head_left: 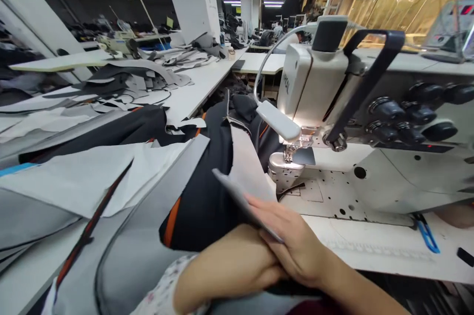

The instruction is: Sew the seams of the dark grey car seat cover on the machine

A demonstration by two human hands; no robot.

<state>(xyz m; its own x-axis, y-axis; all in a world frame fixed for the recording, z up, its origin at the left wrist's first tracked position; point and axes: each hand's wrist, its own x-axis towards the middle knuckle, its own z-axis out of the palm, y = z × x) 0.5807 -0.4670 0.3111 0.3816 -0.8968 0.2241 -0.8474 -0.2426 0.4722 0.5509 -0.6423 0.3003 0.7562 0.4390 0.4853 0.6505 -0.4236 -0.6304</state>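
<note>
The narrow grey piece point(240, 200) stands nearly edge-on left of the sewing machine's lower arm point(286, 166), its long axis slanting from upper left down to lower right, one end pointing up-left, the other at the right hand point(296, 243). That hand's fingers lie straight and close together against it; whether the thumb pinches it, I cannot tell. The left hand point(267, 276) is partly hidden beneath the right, its grip unclear. Behind the piece are pale fabric point(250, 154) and an orange-trimmed dark panel point(207, 206).
</note>
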